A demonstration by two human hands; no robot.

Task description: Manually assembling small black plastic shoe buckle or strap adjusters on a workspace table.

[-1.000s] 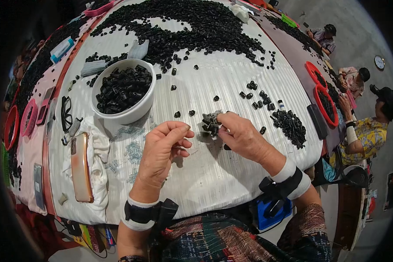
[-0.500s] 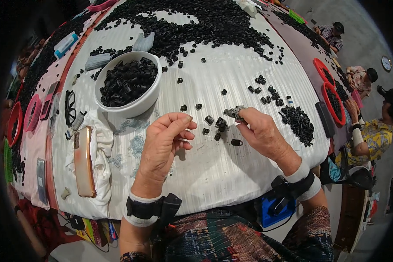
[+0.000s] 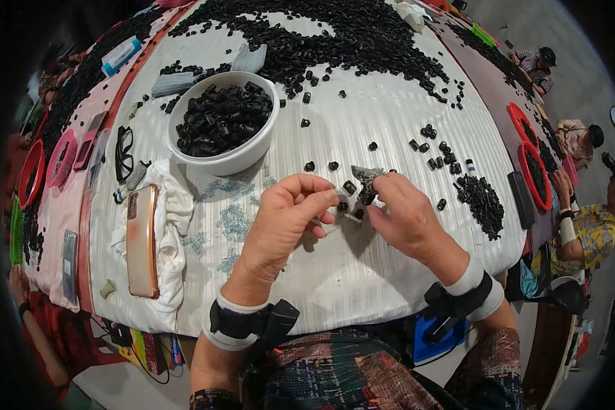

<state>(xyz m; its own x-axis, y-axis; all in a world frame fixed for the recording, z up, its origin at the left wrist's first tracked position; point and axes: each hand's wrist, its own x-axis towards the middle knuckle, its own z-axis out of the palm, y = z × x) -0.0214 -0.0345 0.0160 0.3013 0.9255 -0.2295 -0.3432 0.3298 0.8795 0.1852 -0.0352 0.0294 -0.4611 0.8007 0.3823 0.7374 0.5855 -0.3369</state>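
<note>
White ribbed table covering (image 3: 389, 130) lay under scattered small black plastic tubes. My right hand (image 3: 406, 219) had drawn nearer my left hand (image 3: 283, 222), pinching a few tubes (image 3: 366, 184) at its fingertips; my left fingers were curled narrow, almost touching them. White ceramic bowl (image 3: 242, 160) of tubes stood beyond.

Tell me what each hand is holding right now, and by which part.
The right hand pinches small black pieces between its fingertips, gripped at their lower end. The left hand has thumb and forefinger closed together; what they hold is too small to tell.
</note>
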